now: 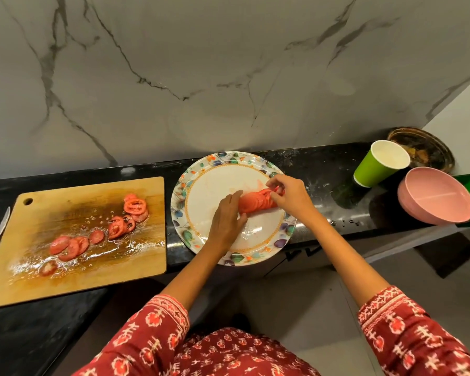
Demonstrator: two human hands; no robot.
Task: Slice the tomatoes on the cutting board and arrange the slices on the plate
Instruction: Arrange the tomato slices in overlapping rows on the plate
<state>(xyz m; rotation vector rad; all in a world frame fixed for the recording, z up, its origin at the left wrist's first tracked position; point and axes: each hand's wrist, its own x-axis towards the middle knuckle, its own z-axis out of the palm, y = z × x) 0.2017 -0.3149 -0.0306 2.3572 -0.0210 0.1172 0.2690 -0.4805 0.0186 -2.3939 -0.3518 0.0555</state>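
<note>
We see a row of tomato slices (257, 204) lying on the floral-rimmed plate (266, 241), its long axis running left to right, held between both hands. Our left hand (227, 221) presses its straight fingers against the row's left end, while our right hand (289, 195) pinches the slices at the right end. More wet, round slices (114, 227) lie scattered on the wooden cutting board (73, 275) to the left.

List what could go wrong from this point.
The plate overhangs the counter's front edge, so pressing on it might tip it. The left hand and right hand squeeze the stack of slices, which could slump. Juice pooled on the cutting board may make the remaining slices slippery.
</note>
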